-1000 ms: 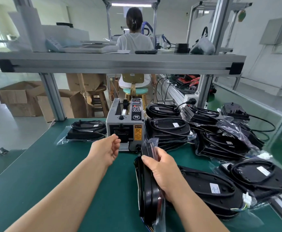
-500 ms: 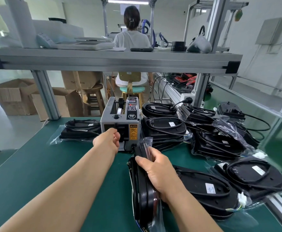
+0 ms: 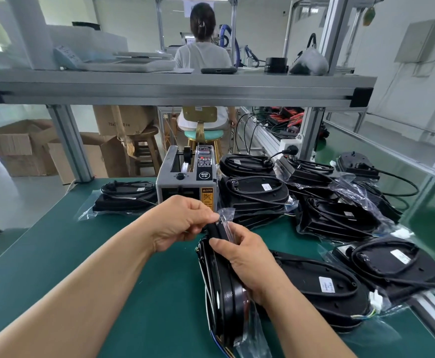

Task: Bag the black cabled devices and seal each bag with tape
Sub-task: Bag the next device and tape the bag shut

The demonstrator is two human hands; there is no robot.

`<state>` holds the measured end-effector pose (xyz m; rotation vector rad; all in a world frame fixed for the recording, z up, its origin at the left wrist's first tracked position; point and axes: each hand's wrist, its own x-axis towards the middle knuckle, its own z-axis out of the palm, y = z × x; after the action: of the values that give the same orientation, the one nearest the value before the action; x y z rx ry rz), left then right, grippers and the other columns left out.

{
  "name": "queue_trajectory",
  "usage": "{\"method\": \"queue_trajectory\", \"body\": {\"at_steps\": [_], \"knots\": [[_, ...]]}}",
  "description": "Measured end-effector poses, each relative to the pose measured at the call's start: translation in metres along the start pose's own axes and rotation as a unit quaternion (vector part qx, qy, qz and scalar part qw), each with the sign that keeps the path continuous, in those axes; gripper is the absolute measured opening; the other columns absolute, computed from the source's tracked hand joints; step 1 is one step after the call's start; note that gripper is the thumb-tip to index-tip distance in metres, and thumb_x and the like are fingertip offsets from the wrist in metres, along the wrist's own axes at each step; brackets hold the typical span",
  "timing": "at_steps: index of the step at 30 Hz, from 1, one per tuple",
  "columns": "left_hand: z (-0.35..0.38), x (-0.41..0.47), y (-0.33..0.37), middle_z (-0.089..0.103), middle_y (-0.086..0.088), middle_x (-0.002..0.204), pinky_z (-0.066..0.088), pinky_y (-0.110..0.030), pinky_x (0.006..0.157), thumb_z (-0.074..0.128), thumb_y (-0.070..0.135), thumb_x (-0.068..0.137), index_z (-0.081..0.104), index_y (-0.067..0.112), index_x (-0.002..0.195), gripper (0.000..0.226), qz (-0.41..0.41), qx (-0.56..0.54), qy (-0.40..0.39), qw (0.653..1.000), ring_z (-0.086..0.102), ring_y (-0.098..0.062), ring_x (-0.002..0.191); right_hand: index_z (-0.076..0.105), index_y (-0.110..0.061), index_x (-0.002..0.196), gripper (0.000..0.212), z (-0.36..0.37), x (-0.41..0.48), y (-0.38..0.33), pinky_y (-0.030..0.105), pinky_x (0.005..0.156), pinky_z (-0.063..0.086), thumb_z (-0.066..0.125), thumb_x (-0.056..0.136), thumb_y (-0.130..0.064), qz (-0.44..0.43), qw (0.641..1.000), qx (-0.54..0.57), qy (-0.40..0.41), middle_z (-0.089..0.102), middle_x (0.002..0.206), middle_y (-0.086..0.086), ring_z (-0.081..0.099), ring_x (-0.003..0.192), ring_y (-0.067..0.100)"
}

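In the head view, a black cabled device (image 3: 227,293) is standing on edge on the green desk (image 3: 82,254), inside a clear bag (image 3: 226,215). The right hand (image 3: 247,262) is gripping its upper edge from the right, fingers curled round it. The left hand (image 3: 177,223) is pinching the bag's far end, just in front of the tape dispenser (image 3: 188,182). More bagged devices (image 3: 340,215) are lying to the right.
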<state>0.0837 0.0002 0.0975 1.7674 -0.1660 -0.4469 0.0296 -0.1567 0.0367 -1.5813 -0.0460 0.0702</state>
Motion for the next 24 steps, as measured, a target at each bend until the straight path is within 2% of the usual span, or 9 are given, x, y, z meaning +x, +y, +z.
{"method": "queue_trajectory", "body": {"at_steps": [4,8,11,16,24], "knots": [[0.0,0.006,-0.002,0.049,0.005,0.049,0.037,-0.018,0.046,0.073,0.013,0.087,0.062,0.014,0.066,0.023,-0.013,0.021,-0.001,1.0,0.04,-0.007,0.044,0.072,-0.032,0.097,0.017,0.001,0.0,0.001,0.043,0.086,0.059,0.074,0.082,-0.026,-0.009,1.0,-0.003,0.004,0.077,0.097,0.006,0.073,0.092,0.029],[0.0,0.009,-0.005,0.048,0.003,0.05,0.035,-0.02,0.047,0.074,0.013,0.086,0.064,0.016,0.062,0.027,-0.009,0.022,0.006,1.0,0.039,-0.008,0.044,0.072,-0.037,0.096,0.019,0.002,0.001,0.002,0.04,0.083,0.06,0.074,0.08,-0.028,-0.008,1.0,-0.001,-0.001,0.077,0.095,0.004,0.074,0.086,0.021],[0.0,0.011,-0.006,0.045,0.001,0.047,0.032,-0.021,0.046,0.073,0.013,0.087,0.063,0.017,0.058,0.03,-0.002,0.032,0.012,0.999,0.036,-0.009,0.043,0.072,-0.036,0.097,0.023,0.004,0.002,0.002,0.042,0.085,0.059,0.073,0.074,-0.033,-0.006,1.0,0.002,0.001,0.077,0.095,0.004,0.074,0.088,0.024],[0.0,0.013,-0.008,0.041,0.0,0.044,0.029,-0.02,0.044,0.072,0.012,0.087,0.064,0.012,0.067,0.022,0.007,0.047,0.021,0.999,0.032,-0.011,0.043,0.072,-0.033,0.094,0.021,0.005,0.002,0.001,0.043,0.083,0.059,0.072,0.073,-0.031,-0.008,1.0,0.009,-0.003,0.076,0.095,0.01,0.07,0.079,0.017],[0.002,0.015,-0.013,0.041,-0.001,0.044,0.028,-0.02,0.045,0.071,0.01,0.087,0.063,0.01,0.067,0.021,0.008,0.03,0.042,0.999,0.032,-0.011,0.041,0.073,-0.031,0.094,0.02,0.005,0.001,0.001,0.042,0.081,0.059,0.073,0.075,-0.029,0.0,1.0,0.016,-0.008,0.076,0.089,0.004,0.07,0.078,0.017]]}}
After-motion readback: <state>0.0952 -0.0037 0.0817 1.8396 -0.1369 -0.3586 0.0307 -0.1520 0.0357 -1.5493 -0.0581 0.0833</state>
